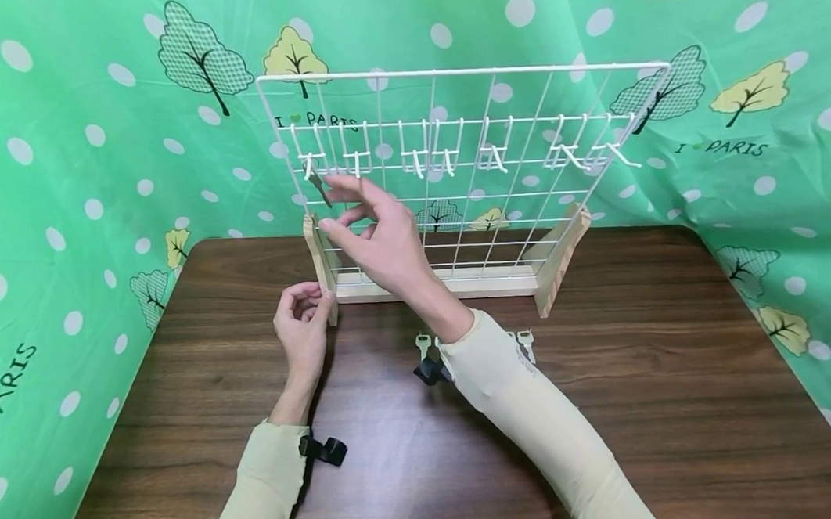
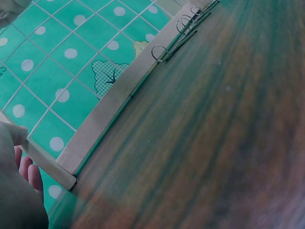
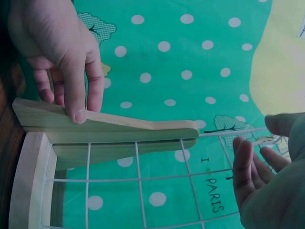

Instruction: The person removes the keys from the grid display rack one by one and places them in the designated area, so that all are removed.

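A white wire grid rack (image 1: 462,72) stands on wooden supports, with white hooks (image 1: 445,161) along its upper part. From the leftmost hook hangs a dark key (image 1: 320,189). My right hand (image 1: 379,234) is just beside this key, thumb and index finger spread apart; the index fingertip is close to the key, and contact cannot be told. Low on the rack's left side, my left hand (image 1: 302,328) holds the wooden side support (image 3: 109,121), thumb at its front edge and fingers at its outer side.
Several keys lie on the brown wooden table (image 1: 642,404) before the rack, among them one key (image 1: 423,345) and another key (image 1: 526,344); my right forearm hides some. A green dotted cloth (image 1: 66,191) surrounds the table at the back and sides.
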`<state>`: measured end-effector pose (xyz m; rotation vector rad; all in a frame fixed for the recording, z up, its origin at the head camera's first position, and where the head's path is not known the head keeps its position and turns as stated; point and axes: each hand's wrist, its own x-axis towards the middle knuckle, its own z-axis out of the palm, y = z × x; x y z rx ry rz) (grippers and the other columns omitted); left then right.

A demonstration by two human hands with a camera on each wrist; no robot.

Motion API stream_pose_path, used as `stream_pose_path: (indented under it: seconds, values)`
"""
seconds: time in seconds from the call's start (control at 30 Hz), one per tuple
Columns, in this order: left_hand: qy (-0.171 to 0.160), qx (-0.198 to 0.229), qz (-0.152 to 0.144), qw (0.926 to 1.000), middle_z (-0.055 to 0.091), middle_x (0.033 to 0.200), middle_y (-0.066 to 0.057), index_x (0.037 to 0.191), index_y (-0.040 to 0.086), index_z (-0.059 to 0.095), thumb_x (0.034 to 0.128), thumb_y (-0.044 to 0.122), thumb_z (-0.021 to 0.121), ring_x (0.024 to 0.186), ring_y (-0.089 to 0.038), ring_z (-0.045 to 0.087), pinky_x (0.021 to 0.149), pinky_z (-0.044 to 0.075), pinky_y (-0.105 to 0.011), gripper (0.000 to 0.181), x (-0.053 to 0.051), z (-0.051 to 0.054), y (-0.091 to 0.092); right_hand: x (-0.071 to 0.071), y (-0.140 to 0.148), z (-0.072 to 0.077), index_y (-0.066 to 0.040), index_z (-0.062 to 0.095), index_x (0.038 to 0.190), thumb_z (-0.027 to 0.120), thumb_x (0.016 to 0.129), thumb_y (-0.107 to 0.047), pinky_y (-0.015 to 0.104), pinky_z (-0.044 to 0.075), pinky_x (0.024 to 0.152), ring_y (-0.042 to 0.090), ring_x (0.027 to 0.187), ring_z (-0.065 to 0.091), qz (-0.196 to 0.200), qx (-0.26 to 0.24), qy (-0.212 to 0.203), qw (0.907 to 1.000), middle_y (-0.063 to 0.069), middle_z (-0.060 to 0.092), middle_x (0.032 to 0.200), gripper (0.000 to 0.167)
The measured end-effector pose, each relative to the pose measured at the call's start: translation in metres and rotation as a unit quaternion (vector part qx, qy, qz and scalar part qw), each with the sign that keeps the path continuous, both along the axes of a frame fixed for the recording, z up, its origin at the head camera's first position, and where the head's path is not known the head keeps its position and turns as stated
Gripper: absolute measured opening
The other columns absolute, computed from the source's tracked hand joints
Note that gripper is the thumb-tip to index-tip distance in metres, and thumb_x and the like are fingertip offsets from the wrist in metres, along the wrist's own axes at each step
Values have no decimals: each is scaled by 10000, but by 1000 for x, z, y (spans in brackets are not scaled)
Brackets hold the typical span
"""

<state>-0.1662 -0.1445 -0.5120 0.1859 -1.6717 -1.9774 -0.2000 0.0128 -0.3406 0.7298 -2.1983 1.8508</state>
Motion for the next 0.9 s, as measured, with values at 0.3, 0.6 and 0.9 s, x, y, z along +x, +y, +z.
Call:
stream_pose_path:
  seconds: [0.3,0.6,0.9]
  values:
    - [-26,10,-12,10000,724,985,36,1141,-148,673,933,-80,826,890,-101,667,761,541,-190,267,0,-1,1,-6,2,-4,-76,642,1527,781,1011,-52,252,562,664,188,857,742,482,-376,-67,9981,88,741,1389,535]
    - [16,-23,-7,10000,723,996,28,1147,-161,663,943,-69,824,896,-114,665,761,534,-187,276,0,-1,1,-7,-2,3,-44,609,1543,736,1029,-12,279,532,505,425,812,770,1067,-1097,-691,9858,142,724,1425,530]
    - [41,-21,18,10000,726,986,37,1139,-149,671,930,-79,833,883,-100,668,758,539,-189,274,0,0,0,-4,-8,11,3,630,1510,737,1038,-10,263,515,493,155,686,748,933,-1270,-1004,9824,155,728,1333,484]
